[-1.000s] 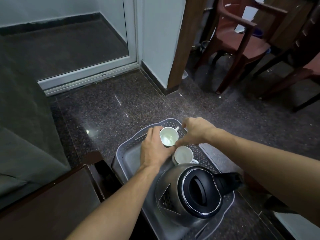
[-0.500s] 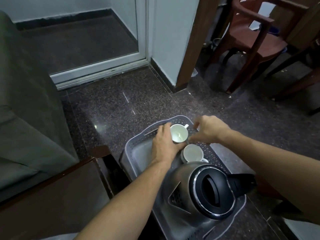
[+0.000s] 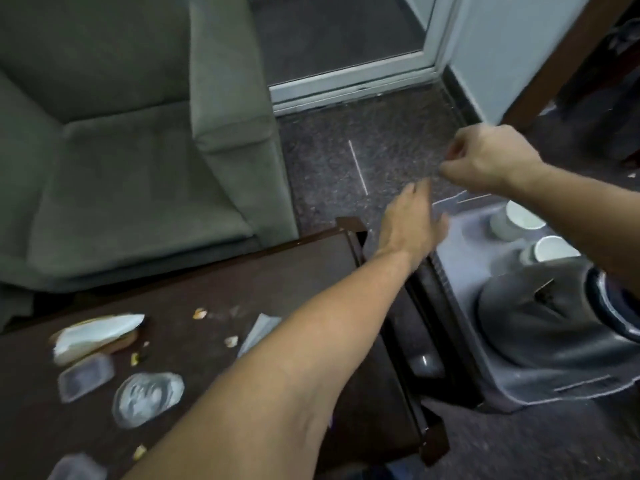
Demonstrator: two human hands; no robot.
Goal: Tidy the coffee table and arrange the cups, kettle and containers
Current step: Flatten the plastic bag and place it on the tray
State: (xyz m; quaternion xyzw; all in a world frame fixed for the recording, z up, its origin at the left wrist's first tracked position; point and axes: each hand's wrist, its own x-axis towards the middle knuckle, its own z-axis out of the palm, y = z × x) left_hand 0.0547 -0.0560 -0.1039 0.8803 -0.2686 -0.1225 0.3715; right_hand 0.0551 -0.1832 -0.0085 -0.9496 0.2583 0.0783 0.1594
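Note:
A grey plastic tray [image 3: 460, 258] sits on the floor at the right. In it stand two white cups, one farther [image 3: 517, 220] and one nearer [image 3: 550, 249], with a steel kettle [image 3: 547, 317] in front of them. My left hand [image 3: 412, 220] hovers with straight fingers over the tray's left rim and holds nothing. My right hand [image 3: 485, 157] hangs above the floor beyond the tray with loosely curled fingers, empty. On the dark coffee table [image 3: 242, 271] lie clear plastic containers and lids [image 3: 147, 398], a white paper on a brown plate [image 3: 100, 332], and crumbs.
A grey armchair [image 3: 121, 150] stands beyond the table at the left. A white door frame [image 3: 349, 83] and wall corner lie ahead. A folded paper scrap [image 3: 258, 332] lies on the table by my left forearm. Dark speckled floor spreads between chair and tray.
Both hands have let go of the cups and lifted off the tray. The view has swung left, bringing the coffee table and armchair into sight.

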